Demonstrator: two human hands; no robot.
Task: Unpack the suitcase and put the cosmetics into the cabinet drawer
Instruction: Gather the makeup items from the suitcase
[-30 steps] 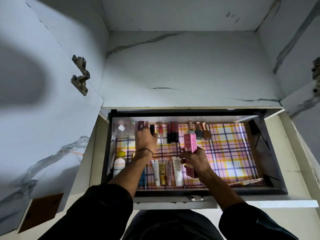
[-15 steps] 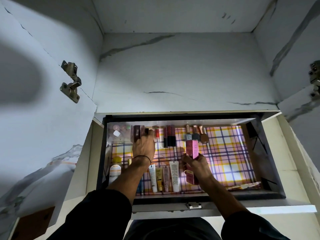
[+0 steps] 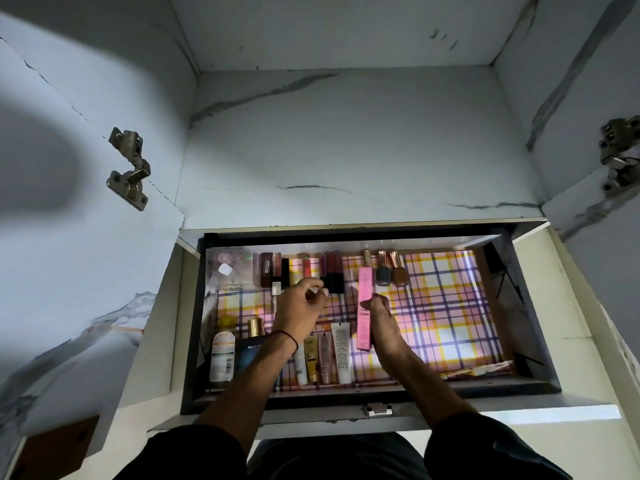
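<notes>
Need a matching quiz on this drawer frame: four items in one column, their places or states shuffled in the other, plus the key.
Things
1. pink box
2. nail polish bottles
3. blue box
4. clear pouch

Places or states
A. back left corner of the drawer
B. front row, near the left end
C. held by the right hand
D. back row, just right of the pink box's far end

Pairs: 1-C, 2-D, 3-B, 4-A

Pink box (image 3: 364, 306), plaid pink-yellow drawer liner (image 3: 446, 306)
</notes>
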